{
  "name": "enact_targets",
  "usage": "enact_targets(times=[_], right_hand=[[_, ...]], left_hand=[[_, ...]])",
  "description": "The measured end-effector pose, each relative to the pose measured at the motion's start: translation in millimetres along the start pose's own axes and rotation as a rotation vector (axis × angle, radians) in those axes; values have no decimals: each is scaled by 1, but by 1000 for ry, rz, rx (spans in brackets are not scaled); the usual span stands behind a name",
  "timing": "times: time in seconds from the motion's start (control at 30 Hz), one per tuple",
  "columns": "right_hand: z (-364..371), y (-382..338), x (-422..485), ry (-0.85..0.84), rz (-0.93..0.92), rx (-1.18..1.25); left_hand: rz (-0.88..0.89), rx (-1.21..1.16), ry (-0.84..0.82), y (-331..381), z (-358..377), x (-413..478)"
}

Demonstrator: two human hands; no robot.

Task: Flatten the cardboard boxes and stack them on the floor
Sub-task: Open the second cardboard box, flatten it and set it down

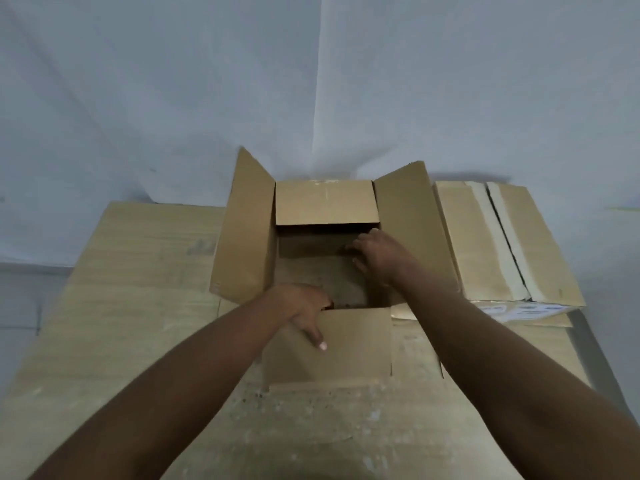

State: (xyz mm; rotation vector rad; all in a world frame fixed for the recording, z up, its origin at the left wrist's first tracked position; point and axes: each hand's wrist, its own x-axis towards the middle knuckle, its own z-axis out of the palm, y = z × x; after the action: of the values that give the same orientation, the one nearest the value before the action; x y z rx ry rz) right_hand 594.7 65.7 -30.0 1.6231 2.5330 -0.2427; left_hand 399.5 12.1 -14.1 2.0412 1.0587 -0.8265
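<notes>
An open brown cardboard box (249, 230) stands in the middle of a wooden table (138, 271), its four top flaps spread outward. My left hand (301, 306) grips the near rim where the front flap (346, 344) folds down, thumb on the flap and fingers hooked inside. My right hand (375, 259) reaches into the box at its right wall, fingers curled against the inner cardboard. A second box (485, 244), closed and taped along its top seam, sits right beside it on the right.
The table stands against a pale wall (311, 81) with a corner seam behind the box. The table's right edge (588, 351) runs close past the taped box. Bare tabletop lies left of the open box and in front of it.
</notes>
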Motion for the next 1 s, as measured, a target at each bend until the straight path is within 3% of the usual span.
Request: enact_targets(times=[0.2, 0.4, 0.5, 0.63, 0.7, 0.73, 0.8, 0.83, 0.9, 0.93, 1.0], right_hand=[[10, -16, 9, 162, 71, 88], [-14, -9, 25, 402, 224, 138], [-25, 2, 40, 260, 213, 132], [-22, 10, 54, -117, 249, 53], [-21, 11, 54, -169, 253, 81], [-21, 12, 52, -134, 261, 115], [-22, 15, 42, -15, 303, 165], [-22, 17, 35, 53, 340, 180], [-22, 22, 17, 183, 449, 200], [-21, 25, 9, 211, 522, 225], [-19, 31, -3, 202, 662, 330]], left_hand=[[18, 26, 26, -7, -1, 2], [-19, 37, -147, -11, -3, -10], [-23, 40, -256, -10, 1, -10], [-40, 6, -288, -11, 2, -16], [-67, -30, -285, -18, -1, -26], [-79, -87, -222, -25, -3, -31], [-92, -212, 98, -43, -4, -39], [-124, -175, 342, -54, -4, -43], [-287, 114, 827, -74, -7, -49], [-397, 220, 996, -83, -8, -51], [-585, 190, 1151, -100, -9, -57]])
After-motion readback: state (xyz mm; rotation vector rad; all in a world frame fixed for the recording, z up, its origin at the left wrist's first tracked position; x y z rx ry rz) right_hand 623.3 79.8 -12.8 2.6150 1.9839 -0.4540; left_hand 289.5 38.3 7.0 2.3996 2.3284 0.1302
